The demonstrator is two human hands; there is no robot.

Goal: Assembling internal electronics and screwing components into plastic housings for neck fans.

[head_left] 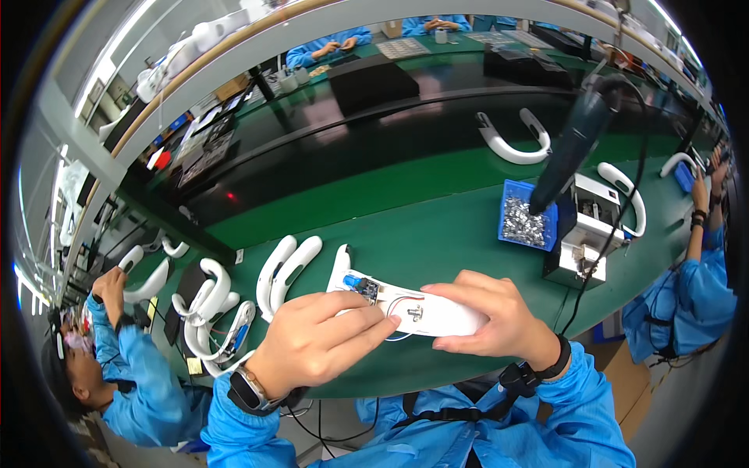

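Observation:
In front of me I hold a white curved plastic housing (456, 316) over the green table. Its inner side faces up and shows a small dark circuit board (362, 287) with a blue part, thin red and dark wires (399, 301) and a small metal piece (416, 313). My right hand (499, 316) grips the right end, thumb on top and fingers around the far and near edges. My left hand (324, 335) is closed over the near left side, its fingertips by the wires. Whether they also pinch a wire is hidden.
Several white U-shaped housings (209, 300) lie to my left, another (515, 148) farther back. On the right are a blue tray (503, 234) of small metal parts, a boxy metal machine (585, 226) and a hanging dark electric screwdriver (577, 144) with a cable. People sit on both sides.

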